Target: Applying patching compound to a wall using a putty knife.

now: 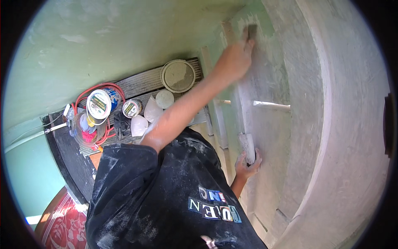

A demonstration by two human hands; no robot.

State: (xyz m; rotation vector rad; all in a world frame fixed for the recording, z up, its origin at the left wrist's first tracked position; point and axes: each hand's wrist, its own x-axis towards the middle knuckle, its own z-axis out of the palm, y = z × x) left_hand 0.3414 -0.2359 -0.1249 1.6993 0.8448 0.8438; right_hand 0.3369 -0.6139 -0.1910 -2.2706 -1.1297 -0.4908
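My left arm stretches up and to the right, blurred by motion. My left hand (234, 60) is closed around a small flat grey tool, which looks like a putty knife (252, 31), held against the green wall where pale putty smears (248, 18) show. Lower down, my right hand (249, 162) grips a long pale piece coated in putty (247, 146) beside a light upright post. Its exact kind cannot be made out. White dust marks my arm and black shirt (166, 191).
On a slatted wooden surface (139, 85) at left stand a round lidded bucket (178, 76), an open white tub (99, 103), a small tin (132, 108) and white cups (139, 124). A red hose (99, 86) coils around them. A curved grey wall (348, 103) rises at right.
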